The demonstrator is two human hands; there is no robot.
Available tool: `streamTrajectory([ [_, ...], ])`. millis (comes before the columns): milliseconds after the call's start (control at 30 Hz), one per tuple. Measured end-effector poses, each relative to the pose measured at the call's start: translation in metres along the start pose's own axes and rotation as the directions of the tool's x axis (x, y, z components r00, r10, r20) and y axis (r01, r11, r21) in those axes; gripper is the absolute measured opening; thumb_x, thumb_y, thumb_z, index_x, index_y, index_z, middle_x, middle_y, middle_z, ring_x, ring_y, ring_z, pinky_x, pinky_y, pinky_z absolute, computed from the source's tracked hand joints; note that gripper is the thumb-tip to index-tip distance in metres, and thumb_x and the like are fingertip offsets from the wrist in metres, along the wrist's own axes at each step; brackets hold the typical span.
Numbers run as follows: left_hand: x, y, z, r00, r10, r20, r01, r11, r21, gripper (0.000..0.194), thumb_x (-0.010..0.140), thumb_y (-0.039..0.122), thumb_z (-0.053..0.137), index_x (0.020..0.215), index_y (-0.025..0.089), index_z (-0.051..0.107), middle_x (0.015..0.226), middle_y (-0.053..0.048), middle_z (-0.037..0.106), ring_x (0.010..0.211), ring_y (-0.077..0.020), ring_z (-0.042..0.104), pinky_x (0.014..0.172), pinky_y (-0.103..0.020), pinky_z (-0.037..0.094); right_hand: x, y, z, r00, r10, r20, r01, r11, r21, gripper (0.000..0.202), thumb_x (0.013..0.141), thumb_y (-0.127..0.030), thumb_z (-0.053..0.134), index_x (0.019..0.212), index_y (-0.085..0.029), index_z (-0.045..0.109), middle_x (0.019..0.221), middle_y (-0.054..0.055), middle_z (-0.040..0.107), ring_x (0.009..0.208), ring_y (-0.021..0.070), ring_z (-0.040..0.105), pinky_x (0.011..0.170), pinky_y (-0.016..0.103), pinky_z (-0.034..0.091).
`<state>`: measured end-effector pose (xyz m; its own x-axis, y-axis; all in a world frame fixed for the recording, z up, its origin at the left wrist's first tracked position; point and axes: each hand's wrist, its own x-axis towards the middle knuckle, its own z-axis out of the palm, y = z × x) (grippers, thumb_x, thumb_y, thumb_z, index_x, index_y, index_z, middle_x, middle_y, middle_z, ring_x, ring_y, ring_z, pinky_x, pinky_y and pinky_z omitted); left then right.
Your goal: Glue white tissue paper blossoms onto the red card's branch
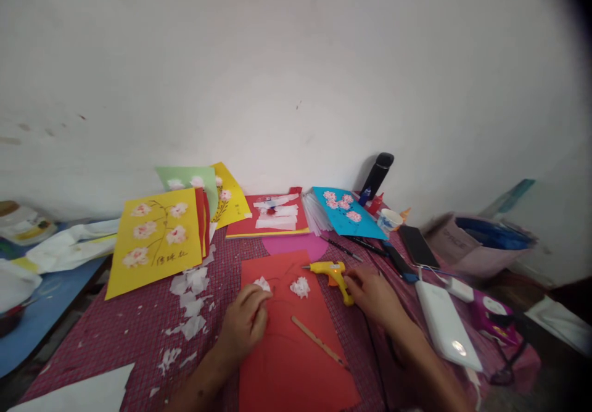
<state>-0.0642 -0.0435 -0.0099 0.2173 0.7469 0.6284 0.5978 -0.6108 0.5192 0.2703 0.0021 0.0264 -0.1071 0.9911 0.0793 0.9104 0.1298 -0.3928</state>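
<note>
A red paper sheet (287, 350) lies on the checked cloth in front of me. My left hand (243, 324) rests on it, fingers curled around a small white tissue flower (262, 284). A second white tissue flower (300, 287) lies loose on the sheet to the right. My right hand (372, 295) touches the handle of a yellow glue gun (332, 272) at the sheet's right edge; the gun rests with its nozzle pointing left. A thin wooden stick (317, 340) lies diagonally on the red sheet between my hands.
A yellow flower card (155, 239), a red folder (272, 218) and a blue flower card (345, 211) stand along the wall. White scraps (192, 295) lie left. A phone (419, 245), a white power bank (444, 322), pens, a cup and a black bottle (377, 174) sit right.
</note>
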Motion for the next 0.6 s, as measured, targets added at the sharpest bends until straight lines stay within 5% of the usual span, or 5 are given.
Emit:
streamTrajectory([
  [233,-0.001,-0.005,0.007,0.999,0.044,0.024,-0.044,0.999,-0.026,0.028,0.093,0.006,0.045,0.110,0.021,0.063,0.100,-0.007,0.064,0.095,-0.0172,0.064,0.085,-0.029,0.055,0.078,-0.030,0.018,0.997,0.066,0.041,-0.057,0.980,-0.190,0.027,0.104,-0.028,0.048,0.104,-0.016,0.072,0.108,0.012,0.075,0.102,0.0229,0.071,0.087,0.031,0.050],
  [400,-0.001,-0.005,0.006,0.999,0.046,0.027,-0.045,0.998,-0.036,0.030,0.091,0.004,0.045,0.105,0.021,0.064,0.098,-0.006,0.065,0.092,-0.0168,0.064,0.083,-0.028,0.054,0.145,-0.063,0.038,0.986,0.129,0.105,-0.095,0.955,-0.280,0.038,0.098,-0.035,0.067,0.130,-0.016,0.061,0.130,0.012,0.063,0.108,0.0248,0.067,0.091,0.045,0.058],
  [600,-0.003,-0.003,0.005,0.997,0.050,0.052,-0.048,0.998,-0.039,0.031,0.091,0.005,0.045,0.107,0.022,0.065,0.097,-0.006,0.065,0.090,-0.0173,0.065,0.081,-0.028,0.054,0.174,-0.073,0.042,0.973,0.134,0.187,-0.064,0.939,-0.338,0.037,0.099,-0.035,0.066,0.131,-0.016,0.061,0.130,0.011,0.063,0.109,0.0251,0.067,0.091,0.046,0.058],
])
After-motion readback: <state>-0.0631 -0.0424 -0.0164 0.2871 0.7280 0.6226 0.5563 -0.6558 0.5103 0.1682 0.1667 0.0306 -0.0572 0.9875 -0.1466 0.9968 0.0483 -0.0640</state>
